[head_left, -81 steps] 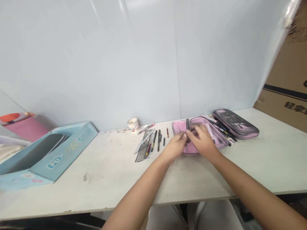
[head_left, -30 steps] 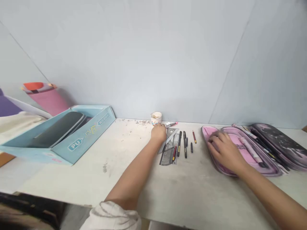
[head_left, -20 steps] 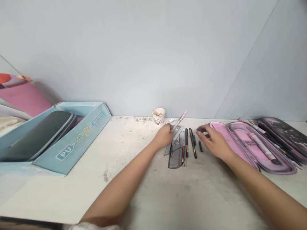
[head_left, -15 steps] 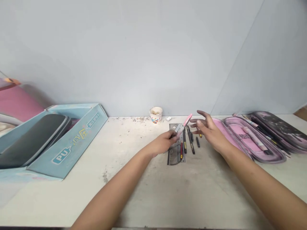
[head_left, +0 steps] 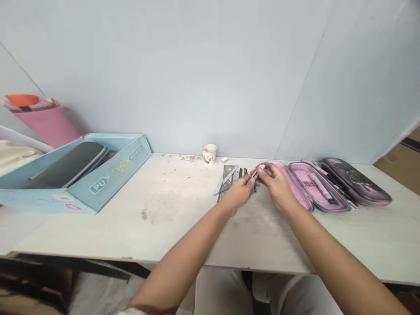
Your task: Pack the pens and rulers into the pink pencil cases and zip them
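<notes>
Both my hands meet over the table, just right of the middle. My left hand point(head_left: 240, 192) pinches the lower end of a slim pink pen point(head_left: 260, 167). On its upper end are the closed fingers of my right hand point(head_left: 276, 183). Beneath and left of the hands lies a dark see-through ruler point(head_left: 228, 169), partly hidden by my left hand, with a pale strip point(head_left: 220, 184) slanting across it. Several black pens point(head_left: 246, 171) lie close by, mostly covered by my fingers. An open pink pencil case point(head_left: 300, 202) is right of my right hand, with a pale pink marker point(head_left: 320, 187) inside.
Further right sits a black patterned pencil case point(head_left: 357, 181). A small paper cup point(head_left: 209, 154) and a white eraser point(head_left: 224, 159) stand near the wall. At left, a blue box point(head_left: 121, 170) holds a dark case point(head_left: 72, 166). Dark crumbs dot the table point(head_left: 164, 223).
My right hand has come in from the right and closed on the pink pen, which my left hand held alone before. The view has shifted, showing the table's front edge.
</notes>
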The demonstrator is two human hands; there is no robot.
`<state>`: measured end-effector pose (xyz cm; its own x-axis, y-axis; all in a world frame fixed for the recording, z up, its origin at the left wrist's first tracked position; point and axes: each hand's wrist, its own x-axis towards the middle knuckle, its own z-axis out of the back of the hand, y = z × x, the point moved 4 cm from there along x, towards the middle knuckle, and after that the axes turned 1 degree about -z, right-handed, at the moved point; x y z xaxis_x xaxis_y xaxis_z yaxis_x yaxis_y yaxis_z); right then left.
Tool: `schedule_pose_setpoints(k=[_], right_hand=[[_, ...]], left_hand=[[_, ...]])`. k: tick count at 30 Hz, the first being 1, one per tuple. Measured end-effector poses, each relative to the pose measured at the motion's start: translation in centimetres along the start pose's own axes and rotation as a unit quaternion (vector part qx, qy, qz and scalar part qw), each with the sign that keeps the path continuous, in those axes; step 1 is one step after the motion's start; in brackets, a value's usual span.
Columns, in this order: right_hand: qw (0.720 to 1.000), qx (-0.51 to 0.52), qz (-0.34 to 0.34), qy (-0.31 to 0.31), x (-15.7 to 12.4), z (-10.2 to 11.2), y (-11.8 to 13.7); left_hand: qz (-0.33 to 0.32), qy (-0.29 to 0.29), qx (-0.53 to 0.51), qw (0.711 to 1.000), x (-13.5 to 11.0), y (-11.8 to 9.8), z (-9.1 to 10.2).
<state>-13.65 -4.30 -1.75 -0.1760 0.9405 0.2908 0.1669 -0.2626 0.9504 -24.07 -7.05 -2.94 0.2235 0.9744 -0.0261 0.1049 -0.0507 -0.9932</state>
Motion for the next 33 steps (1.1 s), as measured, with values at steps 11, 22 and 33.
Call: schedule_pose_setpoints(k=[11,22,33], right_hand=[[0.993,0.032,-0.054,-0.099,0.1,7.1,-0.6],[0.930,-0.364,0.044,-0.013,-2.4,3.9,-0.6],[0.946,-0.318,0.053,-0.026,-1.9,5.8,-0.2]], left_hand=[[-0.092,-0.026,-0.236,0.967,2.9,0.3,-0.5],[-0.087,-0.142,-0.220,0.961,3.1,1.7,1.3],[-0.032,-0.105,-0.190,0.976,3.4,2.9,1.0]])
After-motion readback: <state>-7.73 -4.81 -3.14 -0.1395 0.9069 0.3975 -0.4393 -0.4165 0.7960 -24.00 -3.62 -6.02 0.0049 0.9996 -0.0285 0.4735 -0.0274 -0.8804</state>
